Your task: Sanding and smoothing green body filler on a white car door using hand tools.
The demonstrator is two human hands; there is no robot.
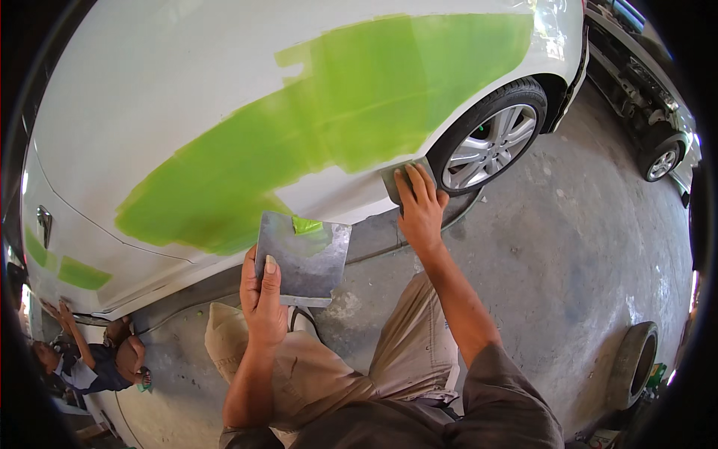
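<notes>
In front of me is a white car [149,75] with a broad patch of green body filler [359,97] across its side. My left hand [263,303] grips a flat grey metal plate [303,262] by its left edge, thumb on top. A small lump of bright green filler [307,225] lies near the plate's upper edge. With my right hand [421,206] I hold a dark, flat spreader [390,184], fingers pressed over its face. The spreader is at the car's lower panel, just below the green patch and beside the wheel; whether it touches the panel I cannot tell.
The car's wheel [493,146] is just right of my right hand. A hose [374,254] runs along the concrete floor [561,247] under the car's edge. At far left a co-worker [97,359] is by the car. A loose tire [634,365] and another car [651,97] are to the right.
</notes>
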